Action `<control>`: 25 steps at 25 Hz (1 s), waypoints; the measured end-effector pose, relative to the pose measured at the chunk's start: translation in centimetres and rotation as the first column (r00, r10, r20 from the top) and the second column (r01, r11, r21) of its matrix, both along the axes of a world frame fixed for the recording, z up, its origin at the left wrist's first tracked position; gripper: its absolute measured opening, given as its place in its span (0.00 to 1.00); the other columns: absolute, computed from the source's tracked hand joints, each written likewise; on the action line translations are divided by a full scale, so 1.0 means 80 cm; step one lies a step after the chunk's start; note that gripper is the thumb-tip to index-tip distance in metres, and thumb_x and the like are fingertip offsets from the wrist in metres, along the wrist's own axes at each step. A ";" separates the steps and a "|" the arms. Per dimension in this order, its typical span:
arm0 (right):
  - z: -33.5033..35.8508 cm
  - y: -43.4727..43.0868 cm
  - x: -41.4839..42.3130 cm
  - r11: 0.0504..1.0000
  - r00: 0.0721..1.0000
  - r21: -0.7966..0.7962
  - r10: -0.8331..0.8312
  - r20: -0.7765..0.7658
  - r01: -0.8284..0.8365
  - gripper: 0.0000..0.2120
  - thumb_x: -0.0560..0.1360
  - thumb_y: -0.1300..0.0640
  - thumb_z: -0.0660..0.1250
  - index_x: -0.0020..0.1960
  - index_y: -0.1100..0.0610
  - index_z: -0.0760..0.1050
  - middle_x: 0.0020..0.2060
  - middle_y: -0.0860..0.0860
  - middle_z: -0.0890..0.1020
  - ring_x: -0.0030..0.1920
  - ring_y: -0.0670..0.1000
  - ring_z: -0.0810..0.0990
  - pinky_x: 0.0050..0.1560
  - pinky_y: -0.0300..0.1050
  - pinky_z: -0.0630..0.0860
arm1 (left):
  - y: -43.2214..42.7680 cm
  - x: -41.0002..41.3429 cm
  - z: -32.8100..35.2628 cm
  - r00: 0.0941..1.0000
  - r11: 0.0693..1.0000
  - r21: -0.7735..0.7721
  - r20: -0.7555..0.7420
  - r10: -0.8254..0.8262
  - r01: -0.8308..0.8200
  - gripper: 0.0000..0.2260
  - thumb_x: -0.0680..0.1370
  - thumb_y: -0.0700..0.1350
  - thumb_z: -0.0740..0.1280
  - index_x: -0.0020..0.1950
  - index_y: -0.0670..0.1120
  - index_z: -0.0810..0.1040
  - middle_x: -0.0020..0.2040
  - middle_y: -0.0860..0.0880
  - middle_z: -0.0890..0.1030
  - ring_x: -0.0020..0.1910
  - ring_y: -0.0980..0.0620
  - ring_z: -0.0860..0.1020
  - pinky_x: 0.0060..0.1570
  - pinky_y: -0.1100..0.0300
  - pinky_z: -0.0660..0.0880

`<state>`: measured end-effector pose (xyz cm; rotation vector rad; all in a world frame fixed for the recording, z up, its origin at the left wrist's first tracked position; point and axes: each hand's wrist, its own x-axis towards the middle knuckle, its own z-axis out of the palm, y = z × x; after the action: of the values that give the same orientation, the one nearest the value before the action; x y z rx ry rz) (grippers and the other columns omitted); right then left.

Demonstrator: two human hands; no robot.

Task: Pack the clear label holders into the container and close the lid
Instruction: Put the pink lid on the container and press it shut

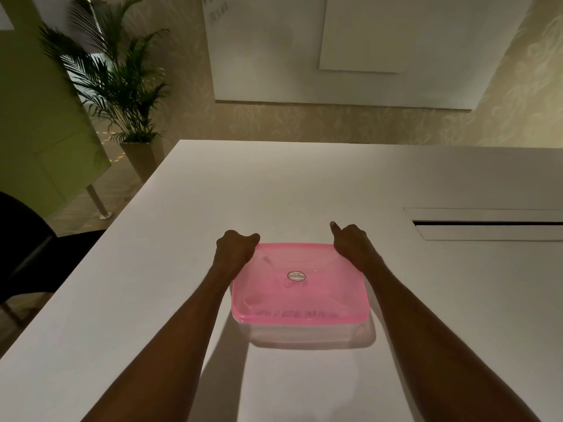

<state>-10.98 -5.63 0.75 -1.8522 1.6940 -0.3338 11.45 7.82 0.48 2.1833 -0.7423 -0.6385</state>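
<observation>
Translucent pink lid [300, 287], stickered, gripped at far corners by left hand [234, 251], right hand [353, 246].

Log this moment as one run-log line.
stage: closing lid | pink lid: on container | left hand: grips far-left corner | right hand: holds far-right corner, thumb raised | contents: unclear through lid

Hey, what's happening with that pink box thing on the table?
A person is closing a clear container on the white table. Its pink lid lies on top. The left hand holds the lid's far left corner with curled fingers; the right hand is at the far right corner, thumb sticking out. They seem to be pressing it down, but I can't tell if it has clicked shut or what's inside.
</observation>
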 end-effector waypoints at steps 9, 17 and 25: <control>0.044 0.047 -0.016 0.987 0.988 -0.101 -0.117 0.104 0.127 0.28 0.84 0.41 0.51 0.65 0.61 0.77 0.62 0.62 0.81 0.63 0.65 0.79 0.67 0.58 0.74 | 0.022 -0.013 0.013 0.982 0.999 -0.034 0.185 0.047 -0.042 0.20 0.82 0.57 0.63 0.54 0.38 0.76 0.53 0.40 0.82 0.55 0.35 0.81 0.48 0.50 0.74; 0.015 0.158 -0.063 0.988 0.973 -0.057 -0.155 -0.171 0.147 0.32 0.84 0.37 0.43 0.67 0.59 0.72 0.62 0.60 0.81 0.60 0.64 0.82 0.65 0.57 0.75 | 0.108 -0.075 -0.003 0.939 0.986 0.156 0.343 0.000 -0.057 0.29 0.83 0.65 0.50 0.64 0.41 0.74 0.60 0.39 0.81 0.58 0.35 0.80 0.50 0.48 0.73; 0.000 0.159 -0.063 0.968 0.957 -0.010 -0.247 0.152 0.252 0.28 0.87 0.44 0.45 0.65 0.63 0.74 0.64 0.66 0.79 0.66 0.68 0.76 0.68 0.62 0.72 | 0.117 -0.086 -0.001 0.985 0.994 -0.007 0.133 0.113 -0.113 0.24 0.84 0.62 0.53 0.61 0.41 0.71 0.57 0.40 0.80 0.54 0.35 0.79 0.51 0.45 0.76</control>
<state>-16.02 7.13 0.76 -1.5908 1.8280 -0.5885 4.57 17.15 0.38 2.2669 -0.6803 -0.4383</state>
